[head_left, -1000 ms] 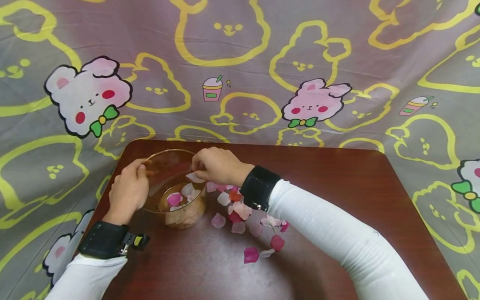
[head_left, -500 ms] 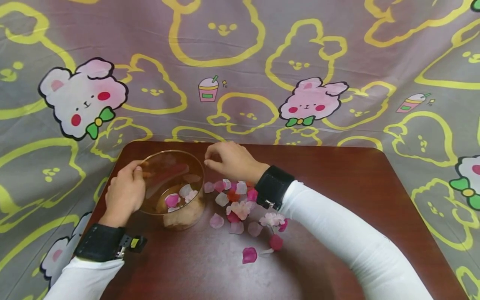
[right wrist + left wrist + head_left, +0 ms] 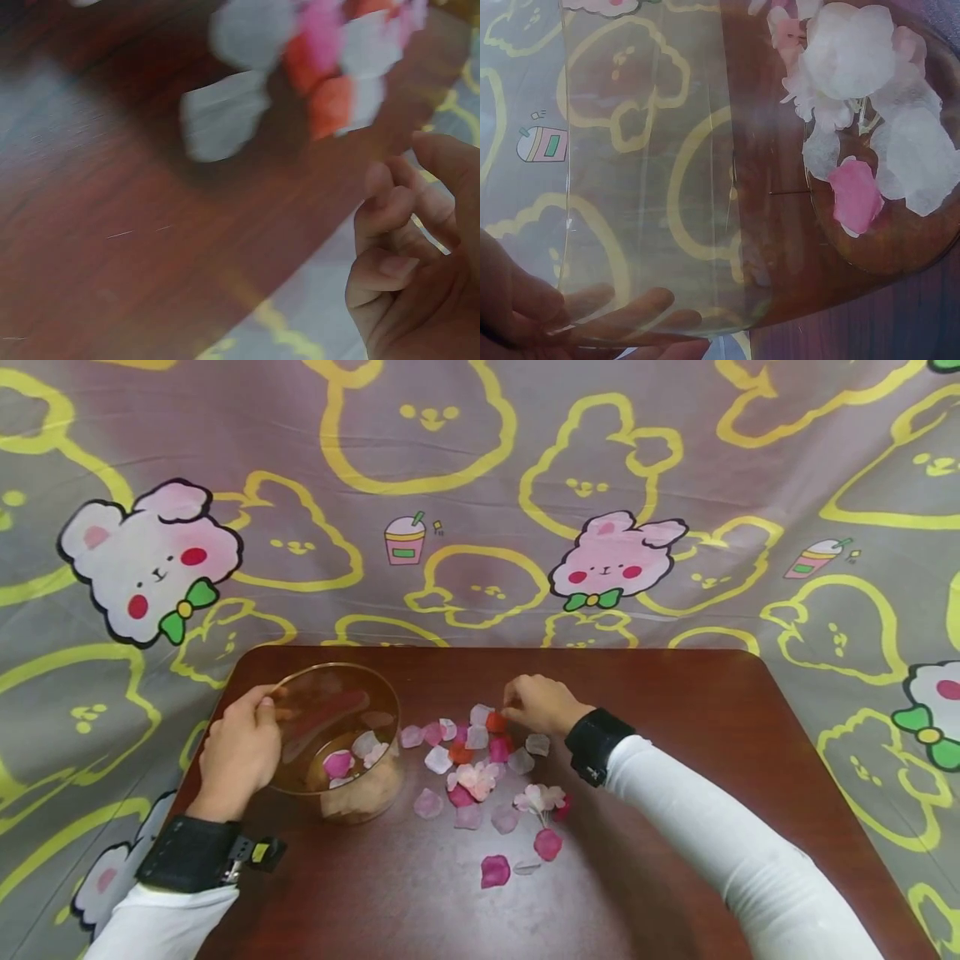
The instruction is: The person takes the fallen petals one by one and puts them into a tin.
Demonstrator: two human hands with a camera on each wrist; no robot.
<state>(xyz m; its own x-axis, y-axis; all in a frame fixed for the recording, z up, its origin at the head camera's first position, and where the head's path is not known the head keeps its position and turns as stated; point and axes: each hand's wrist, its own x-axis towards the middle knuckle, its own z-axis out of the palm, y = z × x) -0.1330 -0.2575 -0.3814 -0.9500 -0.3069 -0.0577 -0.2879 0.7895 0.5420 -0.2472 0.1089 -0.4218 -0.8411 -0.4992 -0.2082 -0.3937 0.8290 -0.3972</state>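
Blurring hides whether right hand (image 3: 542,704) (curled) touches orange petal (image 3: 496,722).

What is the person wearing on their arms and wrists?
Both arms are in long white sleeves: the left sleeve and the right sleeve. Each wrist has a wide black strap; the left strap carries a small clip with a yellow-green spot and a bit of metal, and the right strap has a small silver bit. The left hand and right hand are bare.
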